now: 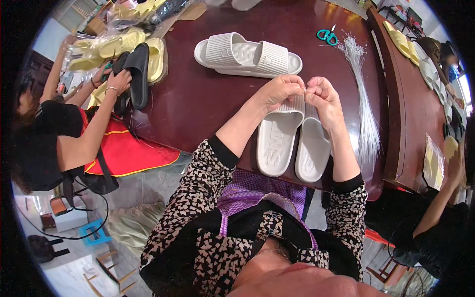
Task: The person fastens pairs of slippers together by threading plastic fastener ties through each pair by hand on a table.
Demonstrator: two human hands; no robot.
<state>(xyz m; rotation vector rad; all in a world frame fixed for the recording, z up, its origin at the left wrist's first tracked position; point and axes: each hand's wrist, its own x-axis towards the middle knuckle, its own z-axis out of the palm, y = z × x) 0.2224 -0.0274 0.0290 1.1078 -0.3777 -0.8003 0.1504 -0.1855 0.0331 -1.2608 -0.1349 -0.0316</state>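
Observation:
My left hand and my right hand meet over the straps of two pale grey slide slippers. Both have their fingertips pinched together; what is between them is too small to make out. Below the hands, the left slipper and the right slipper lie side by side at the table's near edge, heels toward me. My hands partly hide their ribbed straps. Beyond my left hand, another pair of pale grey slides lies across the table, toes pointing opposite ways.
Thin clear plastic strands lie in a long bundle on the dark red table, right of my hands. Green-handled scissors rest near them. At left a co-worker holds black slides beside bagged yellow slippers. More slippers line the right-hand table.

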